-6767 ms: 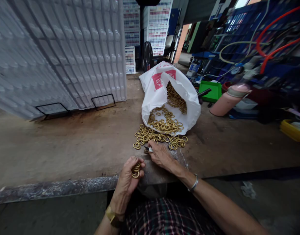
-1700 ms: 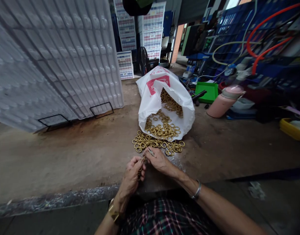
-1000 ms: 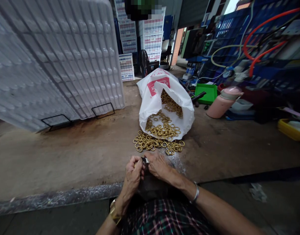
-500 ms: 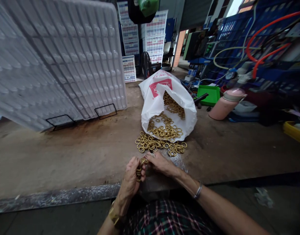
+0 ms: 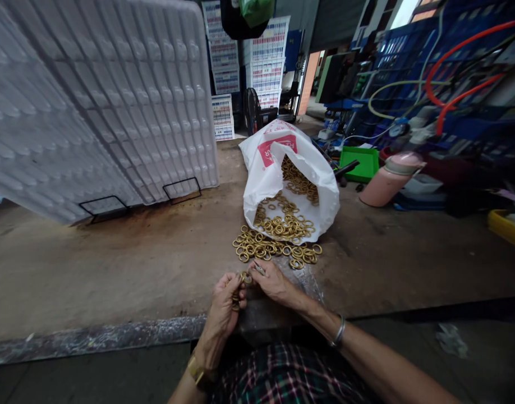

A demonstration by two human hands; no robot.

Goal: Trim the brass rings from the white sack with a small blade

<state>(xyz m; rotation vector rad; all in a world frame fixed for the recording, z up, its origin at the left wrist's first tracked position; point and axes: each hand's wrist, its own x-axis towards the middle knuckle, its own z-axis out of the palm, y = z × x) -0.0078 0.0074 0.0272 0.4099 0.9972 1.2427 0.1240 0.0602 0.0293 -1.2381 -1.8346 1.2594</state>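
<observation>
My left hand (image 5: pixel 222 306) is closed around several brass-coloured rings (image 5: pixel 235 303), with one more ring (image 5: pixel 245 278) pinched at its fingertips. Close by on the right, my right hand (image 5: pixel 278 285) grips a small slim metal tool (image 5: pixel 260 269), whose exact kind I cannot make out; its fingertips are at the pinched ring. Just beyond both hands, a heap of loose brass rings (image 5: pixel 257 248) spills over the table from the mouth of a white plastic sack (image 5: pixel 261 179) with red print. More rings lie inside the sack.
Ribbed white plastic trays (image 5: pixel 156 101) lean upright at the left, with black wire stands (image 5: pixel 182 189) at their foot. On the right are a pink bottle (image 5: pixel 381 185), a green tray (image 5: pixel 359 164) and orange hoses (image 5: pixel 434 84). The worktable's front edge (image 5: pixel 114 336) runs before me.
My left hand has shifted slightly left and its pinched ring now shows more clearly. My right hand has turned a little, so the metal tool is more visible.
</observation>
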